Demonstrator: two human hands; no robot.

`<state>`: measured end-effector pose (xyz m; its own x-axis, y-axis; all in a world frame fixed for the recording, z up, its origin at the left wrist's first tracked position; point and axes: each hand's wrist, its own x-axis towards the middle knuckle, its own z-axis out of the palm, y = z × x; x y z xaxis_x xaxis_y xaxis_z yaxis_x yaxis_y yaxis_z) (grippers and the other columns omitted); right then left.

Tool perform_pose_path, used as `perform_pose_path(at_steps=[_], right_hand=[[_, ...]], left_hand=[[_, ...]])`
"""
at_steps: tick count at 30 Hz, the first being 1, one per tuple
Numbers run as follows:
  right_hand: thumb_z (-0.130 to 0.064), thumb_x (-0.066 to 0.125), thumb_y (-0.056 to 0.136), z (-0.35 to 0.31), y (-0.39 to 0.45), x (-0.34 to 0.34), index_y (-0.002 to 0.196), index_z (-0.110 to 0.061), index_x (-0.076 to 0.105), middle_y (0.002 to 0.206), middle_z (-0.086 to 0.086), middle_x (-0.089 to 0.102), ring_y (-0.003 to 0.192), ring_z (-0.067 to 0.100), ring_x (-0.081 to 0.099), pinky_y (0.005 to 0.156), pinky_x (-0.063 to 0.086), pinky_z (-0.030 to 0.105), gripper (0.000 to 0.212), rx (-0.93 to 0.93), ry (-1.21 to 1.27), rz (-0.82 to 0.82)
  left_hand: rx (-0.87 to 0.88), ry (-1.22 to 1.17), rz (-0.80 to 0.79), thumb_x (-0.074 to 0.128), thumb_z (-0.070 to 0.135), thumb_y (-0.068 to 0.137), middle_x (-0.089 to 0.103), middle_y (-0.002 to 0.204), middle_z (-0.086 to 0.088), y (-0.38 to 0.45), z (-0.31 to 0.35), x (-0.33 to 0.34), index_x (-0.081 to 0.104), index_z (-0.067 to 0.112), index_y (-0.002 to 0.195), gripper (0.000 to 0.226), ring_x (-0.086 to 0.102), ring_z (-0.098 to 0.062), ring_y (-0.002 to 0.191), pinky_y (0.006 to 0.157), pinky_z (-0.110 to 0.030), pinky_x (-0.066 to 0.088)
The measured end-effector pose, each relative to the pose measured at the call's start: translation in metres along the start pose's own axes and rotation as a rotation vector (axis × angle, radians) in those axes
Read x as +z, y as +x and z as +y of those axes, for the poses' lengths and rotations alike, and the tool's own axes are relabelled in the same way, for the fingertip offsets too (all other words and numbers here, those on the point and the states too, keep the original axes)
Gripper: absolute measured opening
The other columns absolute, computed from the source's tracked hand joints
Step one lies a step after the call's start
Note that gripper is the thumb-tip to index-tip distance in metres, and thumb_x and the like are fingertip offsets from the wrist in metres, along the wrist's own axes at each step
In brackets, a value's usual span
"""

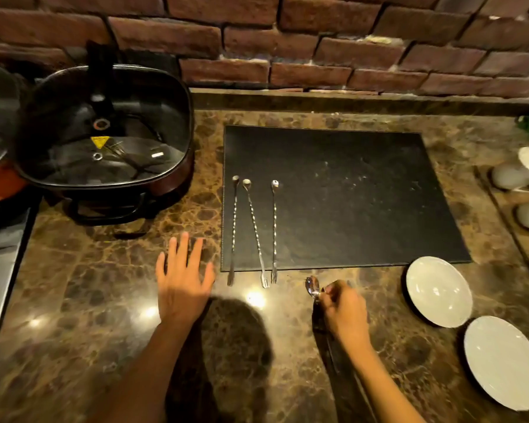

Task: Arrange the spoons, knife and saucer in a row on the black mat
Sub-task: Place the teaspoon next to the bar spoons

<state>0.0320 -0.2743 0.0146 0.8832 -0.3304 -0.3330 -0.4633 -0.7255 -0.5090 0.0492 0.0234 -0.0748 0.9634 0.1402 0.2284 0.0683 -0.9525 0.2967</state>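
3 long twisted-stem steel bar spoons (253,230) lie side by side at the 9 o'clock side of the rectangular black mat (348,193), bowls toward 12 o'clock and forked tails overhanging its 6 o'clock edge onto the brown marble counter (89,300). The right hand (344,309), just off the mat at 6 o'clock, has its fingers closed on the neck of a short shiny steel teaspoon (312,287), bowl pointing to 12 o'clock. The left hand (182,279) rests flat on the counter at the mat's 8 o'clock corner, fingers spread and holding nothing.

2 round white saucers (439,291) sit at 4 o'clock, the nearer one just beside the mat's corner. I cannot make out a knife.

The teaspoon looks light, rigid and slick, so a pinch at the neck seems sound. A saucer is likely heavier and breakable; taking it by the rim, thumb on top, would suit.
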Motion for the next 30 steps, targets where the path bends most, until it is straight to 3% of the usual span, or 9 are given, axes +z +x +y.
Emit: perform_pose_path(at_steps=[3,6,8,11,14,17,21,26,30], right_hand=[[-0.021,0.07,0.082,0.017,-0.019,0.005,0.076,-0.019,0.057,0.077,0.003,0.067,0.076,0.026,0.065,0.063,0.041,0.028,0.015,-0.05,-0.104,-0.032],[-0.016,0.064,0.081,0.022,-0.028,0.009,0.079,-0.015,0.056,0.084,0.004,0.064,0.078,0.024,0.061,0.063,0.038,0.029,0.008,-0.111,-0.165,-0.022],[-0.01,0.057,0.081,0.024,-0.031,0.011,0.078,-0.013,0.055,0.082,0.007,0.063,0.076,0.027,0.06,0.06,0.034,0.03,0.005,-0.143,-0.179,-0.003],[-0.009,0.053,0.083,0.027,-0.03,0.008,0.08,-0.01,0.057,0.082,0.009,0.066,0.073,0.027,0.061,0.059,0.041,0.033,0.006,-0.132,-0.187,-0.014],[-0.01,0.054,0.082,0.027,-0.025,0.002,0.079,-0.01,0.058,0.077,0.008,0.066,0.07,0.026,0.061,0.06,0.046,0.035,0.005,-0.077,-0.121,-0.016],[-0.009,0.058,0.081,0.013,-0.002,-0.01,0.07,-0.015,0.053,0.068,0.004,0.06,0.064,0.023,0.057,0.052,0.037,0.028,0.014,-0.062,-0.012,0.001],[-0.01,0.057,0.082,-0.028,0.065,-0.023,0.078,-0.007,0.059,0.08,0.015,0.066,0.075,0.034,0.062,0.06,0.038,0.031,0.005,-0.09,0.003,0.068],[-0.011,0.054,0.085,-0.074,0.122,-0.015,0.087,0.0,0.059,0.097,0.027,0.063,0.088,0.049,0.06,0.066,0.045,0.041,0.012,-0.099,-0.028,0.058],[-0.006,0.054,0.087,-0.085,0.14,-0.004,0.075,-0.002,0.05,0.095,0.029,0.062,0.086,0.051,0.06,0.058,0.039,0.04,0.013,-0.127,-0.093,0.039]], left_hand=[[0.222,-0.149,0.08,0.053,0.026,0.095,0.048,0.156,-0.018,-0.013,0.046,-0.002,0.056,0.008,0.14,0.048,0.042,-0.031,0.147,0.124,-0.047,0.028],[0.541,-0.186,-0.214,0.054,0.033,0.089,0.052,0.153,-0.01,-0.043,0.11,-0.004,0.054,0.017,0.139,0.053,0.046,-0.028,0.144,0.121,-0.042,0.03],[0.626,-0.126,-0.385,0.054,0.042,0.085,0.056,0.15,-0.008,-0.058,0.136,-0.002,0.056,0.019,0.137,0.057,0.048,-0.026,0.141,0.119,-0.042,0.036],[0.603,-0.044,-0.508,0.052,0.049,0.083,0.057,0.149,-0.008,-0.062,0.146,0.002,0.058,0.021,0.136,0.06,0.047,-0.025,0.141,0.115,-0.044,0.044],[0.621,-0.015,-0.545,0.049,0.053,0.087,0.047,0.158,-0.007,-0.063,0.141,0.009,0.048,0.026,0.146,0.065,0.04,-0.027,0.147,0.12,-0.048,0.035],[0.641,-0.003,-0.533,0.046,0.055,0.093,0.033,0.166,-0.006,-0.065,0.138,0.016,0.037,0.027,0.154,0.068,0.028,-0.029,0.154,0.124,-0.05,0.021],[0.647,0.03,-0.533,0.046,0.056,0.094,0.033,0.165,-0.005,-0.064,0.139,0.017,0.039,0.029,0.152,0.065,0.025,-0.029,0.155,0.124,-0.051,0.013],[0.629,0.037,-0.569,0.046,0.056,0.094,0.035,0.164,-0.004,-0.064,0.139,0.018,0.042,0.03,0.151,0.063,0.024,-0.027,0.155,0.124,-0.049,0.011],[0.639,0.034,-0.557,0.044,0.056,0.096,0.035,0.165,-0.003,-0.064,0.139,0.018,0.041,0.029,0.151,0.062,0.024,-0.027,0.156,0.125,-0.048,0.011]])
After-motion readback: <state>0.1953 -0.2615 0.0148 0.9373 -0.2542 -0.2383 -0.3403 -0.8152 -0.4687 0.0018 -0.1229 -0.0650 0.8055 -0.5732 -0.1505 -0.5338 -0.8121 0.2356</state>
